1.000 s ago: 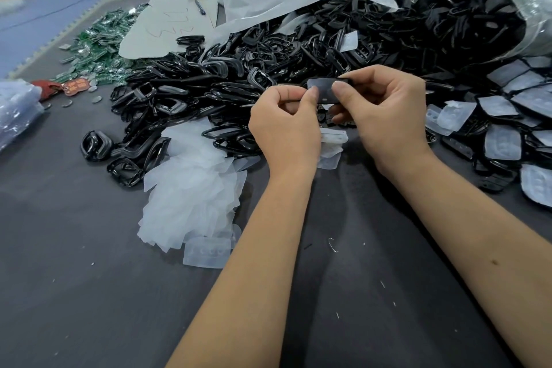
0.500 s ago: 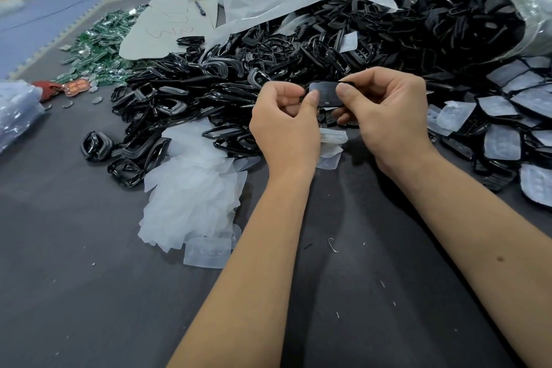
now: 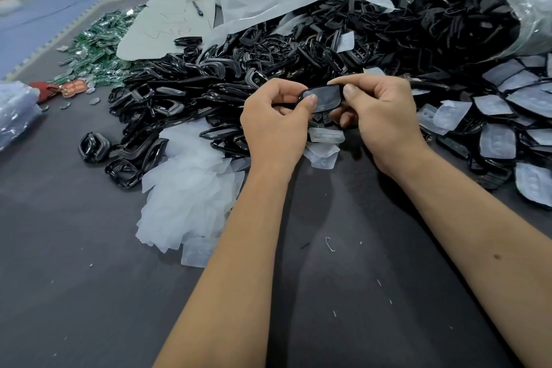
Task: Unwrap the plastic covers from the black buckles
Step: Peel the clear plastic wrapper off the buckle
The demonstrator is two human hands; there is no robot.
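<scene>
Above the grey bench point(image 3: 89, 293), the left hand point(image 3: 273, 125) and right hand point(image 3: 385, 119) pinch 1 plastic-covered buckle point(image 3: 324, 98) between thumbs and fingers, in front of the heap of black buckles point(image 3: 239, 69).

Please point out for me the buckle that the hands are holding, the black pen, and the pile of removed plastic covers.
held buckle point(image 3: 324, 98): head view, on its plastic-covered face.
black pen point(image 3: 197, 8): head view, mid-barrel.
pile of removed plastic covers point(image 3: 188, 188): head view, middle of the heap.
</scene>
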